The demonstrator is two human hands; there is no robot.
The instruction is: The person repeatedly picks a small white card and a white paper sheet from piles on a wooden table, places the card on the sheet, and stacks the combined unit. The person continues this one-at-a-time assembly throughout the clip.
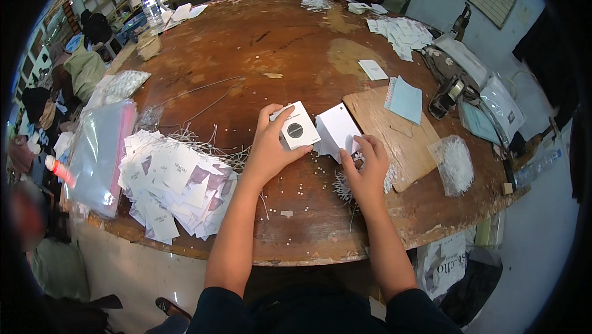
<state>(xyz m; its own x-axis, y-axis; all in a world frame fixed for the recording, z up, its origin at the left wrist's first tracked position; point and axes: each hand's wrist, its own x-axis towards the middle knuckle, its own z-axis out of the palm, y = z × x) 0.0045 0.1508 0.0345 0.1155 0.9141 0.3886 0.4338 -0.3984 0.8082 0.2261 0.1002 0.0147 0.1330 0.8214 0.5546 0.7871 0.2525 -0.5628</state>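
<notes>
The person's left hand (269,144) grips a stack of square white cards (311,126) bearing a dark round mark — thumb on the near edge, fingers along the far side — above the wooden table (296,223). The right hand (370,171) has its fingers curled at the edge of a second white card stack (335,123), just right of the first; whether they pinch a card, one cannot tell. Loose printed tags (166,177) lie heaped to the left.
</notes>
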